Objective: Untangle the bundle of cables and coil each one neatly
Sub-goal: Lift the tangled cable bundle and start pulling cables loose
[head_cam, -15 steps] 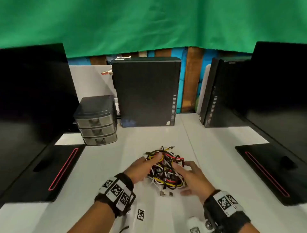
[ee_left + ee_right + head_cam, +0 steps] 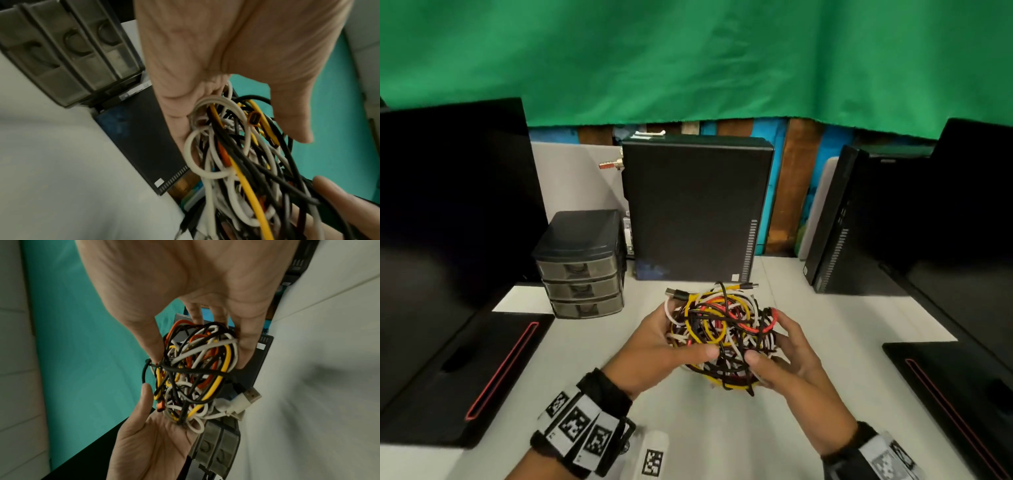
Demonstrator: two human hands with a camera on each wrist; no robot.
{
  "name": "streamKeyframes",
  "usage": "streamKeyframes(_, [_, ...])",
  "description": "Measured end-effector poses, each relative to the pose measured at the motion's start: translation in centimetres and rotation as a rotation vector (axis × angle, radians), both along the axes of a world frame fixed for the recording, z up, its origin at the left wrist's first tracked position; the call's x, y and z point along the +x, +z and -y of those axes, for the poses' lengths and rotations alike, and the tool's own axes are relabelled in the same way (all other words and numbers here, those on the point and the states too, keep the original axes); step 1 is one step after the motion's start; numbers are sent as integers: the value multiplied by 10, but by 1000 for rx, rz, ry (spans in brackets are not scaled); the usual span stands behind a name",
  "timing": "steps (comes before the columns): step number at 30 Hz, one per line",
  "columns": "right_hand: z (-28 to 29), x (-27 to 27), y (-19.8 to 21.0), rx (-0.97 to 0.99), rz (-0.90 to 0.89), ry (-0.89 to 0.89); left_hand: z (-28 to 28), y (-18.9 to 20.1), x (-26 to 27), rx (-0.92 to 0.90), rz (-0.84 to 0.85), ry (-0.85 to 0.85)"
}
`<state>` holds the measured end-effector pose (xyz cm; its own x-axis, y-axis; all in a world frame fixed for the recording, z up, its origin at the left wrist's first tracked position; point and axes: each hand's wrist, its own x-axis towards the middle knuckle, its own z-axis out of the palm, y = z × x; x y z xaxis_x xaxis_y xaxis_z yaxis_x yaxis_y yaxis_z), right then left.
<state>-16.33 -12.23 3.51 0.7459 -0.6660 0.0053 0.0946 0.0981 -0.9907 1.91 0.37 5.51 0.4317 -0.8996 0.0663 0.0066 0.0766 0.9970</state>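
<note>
Both hands, left hand (image 2: pixel 654 346) and right hand (image 2: pixel 787 363), cup the tangled multicoloured cable bundle (image 2: pixel 722 329) above the white tabletop (image 2: pixel 825 308), fingers (image 2: pixel 789 323) curled around it.

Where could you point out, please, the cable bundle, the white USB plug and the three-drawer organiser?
cable bundle (image 2: pixel 722 332), head view, on its tangled middle.
white USB plug (image 2: pixel 249 395), right wrist view, on its metal end.
three-drawer organiser (image 2: pixel 582 270), head view, on its top drawer front.

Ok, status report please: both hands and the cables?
Left hand and right hand both grip the cable bundle. Bundle off the table, fully tangled. Nothing in the way.
</note>
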Motion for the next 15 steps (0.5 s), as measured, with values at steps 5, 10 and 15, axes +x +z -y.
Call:
streamKeyframes(5, [-3, -19, 26, 78, 0, -17, -13, 25, -8, -11, 82, -100])
streamKeyframes(10, [-11, -51, 40, 122, -4, 112, -8, 36, -25, -42, 2, 136])
streamKeyframes(15, [-14, -75, 44, 11, 44, 90, -1, 40, -39, -33, -144, 80])
